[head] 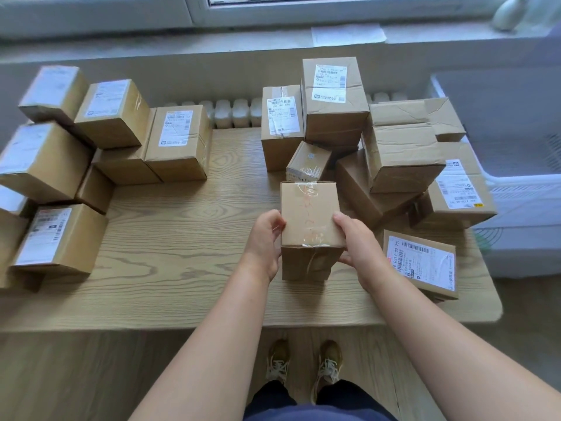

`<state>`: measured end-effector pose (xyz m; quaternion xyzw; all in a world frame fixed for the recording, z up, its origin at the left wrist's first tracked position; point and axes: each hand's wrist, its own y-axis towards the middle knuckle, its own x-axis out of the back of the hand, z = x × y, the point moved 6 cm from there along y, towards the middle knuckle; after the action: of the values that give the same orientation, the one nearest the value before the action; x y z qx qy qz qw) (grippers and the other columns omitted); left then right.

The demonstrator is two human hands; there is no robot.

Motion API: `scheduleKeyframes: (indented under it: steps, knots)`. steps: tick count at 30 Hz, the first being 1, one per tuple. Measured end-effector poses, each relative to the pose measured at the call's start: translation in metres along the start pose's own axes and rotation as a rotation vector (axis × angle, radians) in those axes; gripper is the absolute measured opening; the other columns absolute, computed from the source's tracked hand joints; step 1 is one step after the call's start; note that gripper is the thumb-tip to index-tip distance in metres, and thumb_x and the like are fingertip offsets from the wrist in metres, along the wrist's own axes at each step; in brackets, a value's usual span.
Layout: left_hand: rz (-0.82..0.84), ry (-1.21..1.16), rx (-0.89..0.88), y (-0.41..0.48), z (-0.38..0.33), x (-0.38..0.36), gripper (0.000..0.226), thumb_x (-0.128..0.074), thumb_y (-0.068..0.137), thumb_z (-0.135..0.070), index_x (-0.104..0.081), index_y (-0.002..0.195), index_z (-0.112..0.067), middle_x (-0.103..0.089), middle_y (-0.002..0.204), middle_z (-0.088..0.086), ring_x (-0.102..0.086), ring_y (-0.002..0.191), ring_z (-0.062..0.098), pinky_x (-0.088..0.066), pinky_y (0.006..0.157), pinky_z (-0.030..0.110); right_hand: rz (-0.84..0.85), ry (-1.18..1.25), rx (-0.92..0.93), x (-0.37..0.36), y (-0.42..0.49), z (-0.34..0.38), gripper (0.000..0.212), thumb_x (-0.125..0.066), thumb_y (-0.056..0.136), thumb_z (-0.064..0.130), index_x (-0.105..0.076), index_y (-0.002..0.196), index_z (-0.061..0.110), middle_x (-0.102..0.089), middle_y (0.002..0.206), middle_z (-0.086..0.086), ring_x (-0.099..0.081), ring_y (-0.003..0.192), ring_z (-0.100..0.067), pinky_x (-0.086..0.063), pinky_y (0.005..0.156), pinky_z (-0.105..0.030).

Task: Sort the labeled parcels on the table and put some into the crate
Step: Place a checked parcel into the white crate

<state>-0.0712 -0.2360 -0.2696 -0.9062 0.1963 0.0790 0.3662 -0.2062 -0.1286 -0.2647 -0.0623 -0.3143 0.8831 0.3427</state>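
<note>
Cardboard parcel (311, 220) stands upright between left hand (265, 238) and right hand (356, 241), fingers clasping its sides; crate (516, 177) lies rightward.

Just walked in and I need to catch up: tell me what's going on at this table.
A person at the wooden table grips a small taped parcel, left hand on its left side, right hand on its right. Its upper face shows tape, no label. Labeled parcels sit in a left pile and a right pile, and a white crate sits beyond the table's right end.
</note>
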Motion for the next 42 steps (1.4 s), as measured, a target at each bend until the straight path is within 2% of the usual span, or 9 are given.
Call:
scheduleKeyframes:
  steps: [7, 10, 16, 27, 33, 35, 37, 39, 42]
  knots:
    - [-0.021, 0.301, -0.078, 0.009, -0.001, -0.013, 0.056, -0.07, 0.091, -0.046, -0.052, 0.136, -0.017, -0.07, 0.124, 0.006, -0.071, 0.102, 0.019, -0.061, 0.082, 0.036, -0.029, -0.169, 0.092, -0.009, 0.007, 0.003, 0.049, -0.059, 0.094, 0.06, -0.059, 0.12, 0.019, -0.068, 0.11, 0.005, -0.066, 0.102, -0.012, -0.053, 0.089, -0.035]
    - [-0.071, 0.404, -0.138, 0.01, 0.001, -0.012, 0.076, -0.07, 0.065, -0.072, -0.062, 0.125, -0.026, -0.074, 0.115, 0.003, -0.072, 0.104, 0.023, -0.057, 0.095, 0.048, -0.045, -0.221, 0.117, -0.011, 0.008, 0.002, 0.047, -0.062, 0.092, 0.06, -0.06, 0.119, 0.021, -0.069, 0.103, 0.009, -0.066, 0.097, -0.011, -0.05, 0.078, -0.031]
    - [-0.011, 0.394, -0.172, 0.013, -0.004, -0.015, 0.017, -0.068, 0.097, -0.035, -0.065, 0.11, -0.024, -0.074, 0.111, 0.005, -0.072, 0.101, 0.023, -0.058, 0.095, 0.047, -0.028, -0.269, 0.14, -0.011, 0.014, 0.003, 0.041, -0.06, 0.094, 0.058, -0.061, 0.117, 0.023, -0.069, 0.104, 0.008, -0.067, 0.102, -0.016, -0.053, 0.091, -0.037]
    - [-0.018, 0.374, -0.156, 0.011, -0.004, -0.014, 0.007, -0.068, 0.097, -0.033, -0.065, 0.096, -0.026, -0.074, 0.103, -0.001, -0.072, 0.094, 0.017, -0.06, 0.085, 0.035, -0.019, -0.278, 0.138, -0.012, 0.01, 0.008, 0.038, -0.056, 0.098, 0.054, -0.055, 0.118, 0.023, -0.066, 0.103, 0.006, -0.064, 0.102, -0.018, -0.051, 0.087, -0.036]
    - [-0.012, 0.176, -0.044, 0.002, 0.003, -0.015, 0.029, -0.065, 0.098, -0.03, -0.067, 0.122, -0.014, -0.076, 0.106, 0.008, -0.074, 0.083, 0.015, -0.058, 0.06, 0.024, 0.012, -0.176, 0.088, -0.012, 0.007, 0.011, 0.045, -0.06, 0.097, 0.049, -0.052, 0.131, 0.02, -0.067, 0.123, -0.002, -0.065, 0.106, -0.017, -0.055, 0.087, -0.038]
    - [-0.023, 0.088, 0.027, -0.008, 0.002, -0.017, 0.035, -0.058, 0.102, -0.035, -0.068, 0.124, -0.01, -0.079, 0.09, 0.005, -0.075, 0.071, 0.013, -0.057, 0.053, 0.022, -0.004, -0.248, 0.116, -0.011, 0.008, 0.023, 0.054, -0.061, 0.097, 0.041, -0.044, 0.144, 0.021, -0.056, 0.138, -0.004, -0.059, 0.116, -0.018, -0.05, 0.07, -0.028]
    - [-0.039, 0.059, 0.089, -0.018, 0.002, -0.019, 0.043, -0.045, 0.107, -0.042, -0.067, 0.117, -0.008, -0.075, 0.067, 0.0, -0.072, 0.058, 0.01, -0.053, 0.044, 0.019, -0.03, -0.401, 0.171, -0.009, 0.011, 0.04, 0.07, -0.062, 0.096, 0.034, -0.028, 0.157, 0.024, -0.039, 0.153, -0.005, -0.048, 0.132, -0.023, -0.046, 0.073, -0.025]
    - [-0.095, 0.061, 0.154, -0.029, 0.007, -0.014, 0.051, -0.038, 0.108, -0.045, -0.061, 0.129, -0.005, -0.075, 0.084, 0.005, -0.076, 0.089, 0.019, -0.059, 0.061, 0.023, -0.036, -0.525, 0.264, -0.009, 0.012, 0.06, 0.077, -0.064, 0.095, 0.031, -0.023, 0.16, 0.027, -0.027, 0.162, -0.002, -0.04, 0.141, -0.023, -0.043, 0.097, -0.035]
    - [-0.202, 0.078, 0.292, -0.036, 0.027, 0.0, 0.045, -0.045, 0.108, -0.033, -0.053, 0.142, -0.005, -0.058, 0.142, 0.014, -0.048, 0.14, 0.029, -0.039, 0.107, 0.033, 0.013, -0.599, 0.357, -0.016, 0.016, 0.078, 0.068, -0.061, 0.097, 0.036, -0.032, 0.158, 0.026, -0.029, 0.163, -0.001, -0.037, 0.145, -0.02, -0.033, 0.114, -0.038]
